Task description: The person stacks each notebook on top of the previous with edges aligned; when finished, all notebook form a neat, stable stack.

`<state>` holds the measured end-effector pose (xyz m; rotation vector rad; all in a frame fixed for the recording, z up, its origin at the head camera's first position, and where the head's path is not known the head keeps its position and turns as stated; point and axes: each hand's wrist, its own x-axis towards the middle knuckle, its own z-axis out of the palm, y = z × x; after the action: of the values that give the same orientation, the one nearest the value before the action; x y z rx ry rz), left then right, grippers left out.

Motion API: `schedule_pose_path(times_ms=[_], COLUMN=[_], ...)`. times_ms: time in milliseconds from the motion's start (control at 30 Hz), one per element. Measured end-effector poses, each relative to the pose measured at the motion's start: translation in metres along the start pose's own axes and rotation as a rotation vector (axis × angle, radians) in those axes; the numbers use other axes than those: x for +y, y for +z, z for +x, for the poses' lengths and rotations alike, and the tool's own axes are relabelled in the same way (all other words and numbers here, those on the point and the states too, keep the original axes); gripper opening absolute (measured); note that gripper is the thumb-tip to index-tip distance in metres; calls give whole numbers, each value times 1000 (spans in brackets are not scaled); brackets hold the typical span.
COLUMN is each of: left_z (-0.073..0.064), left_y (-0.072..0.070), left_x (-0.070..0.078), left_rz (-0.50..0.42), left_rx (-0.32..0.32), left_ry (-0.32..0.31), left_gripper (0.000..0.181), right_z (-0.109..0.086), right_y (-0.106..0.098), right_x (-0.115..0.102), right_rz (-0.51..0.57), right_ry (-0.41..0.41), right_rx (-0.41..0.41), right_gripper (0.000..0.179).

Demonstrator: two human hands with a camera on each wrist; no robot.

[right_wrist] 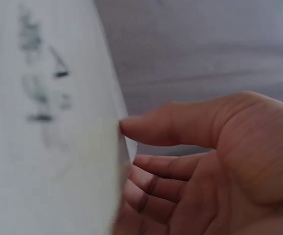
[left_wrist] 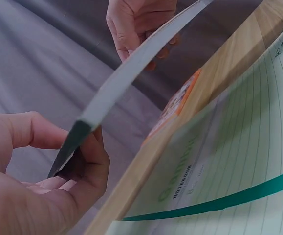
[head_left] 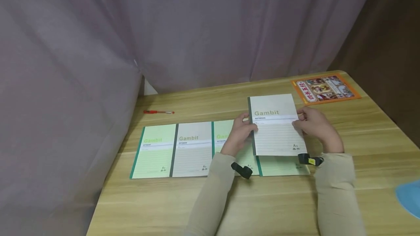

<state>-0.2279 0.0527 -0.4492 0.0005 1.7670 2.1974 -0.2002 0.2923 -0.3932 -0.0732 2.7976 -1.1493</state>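
A pale grey notebook (head_left: pixel 273 137) with a dark spine and "Gambit" on its cover is held up over the table by both hands. My left hand (head_left: pixel 237 136) grips the spine side, thumb in front and fingers curled behind. At the opposite edge, my right hand (head_left: pixel 316 126) pinches the cover side with its thumb; the right wrist view shows the fingers (right_wrist: pixel 156 186) behind. Just below the raised notebook lies a green notebook (head_left: pixel 282 166), partly covered by it. Another green notebook (head_left: pixel 221 130) is beside that one, largely hidden by my left hand and arm.
Further left in the row lie a grey notebook (head_left: pixel 191 156) and a light green notebook (head_left: pixel 155 156). A red pen (head_left: pixel 157 112) lies behind them. At the back right is an orange-bordered picture book (head_left: pixel 325 88). Something blue (head_left: pixel 410 196) shows at the right edge.
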Motion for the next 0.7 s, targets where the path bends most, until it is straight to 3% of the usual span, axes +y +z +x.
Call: schedule_pose_path(times_ms=[167,467,700], left_z=[-5,-14,-18], left_y=[-3,-17,-32], left_x=[7,21,20], left_rz=[4,105,155], left_rx=[15,19,22], left_ry=[7,30,9], left_gripper=[69,72,70], right_z=[-1,-4,-6], right_y=[5,16,30], right_x=[-7,-17,-27], right_rz=[21,103,150], right_ry=[30,60,48], right_rx=[31,42,42], right_gripper=[53,57,55])
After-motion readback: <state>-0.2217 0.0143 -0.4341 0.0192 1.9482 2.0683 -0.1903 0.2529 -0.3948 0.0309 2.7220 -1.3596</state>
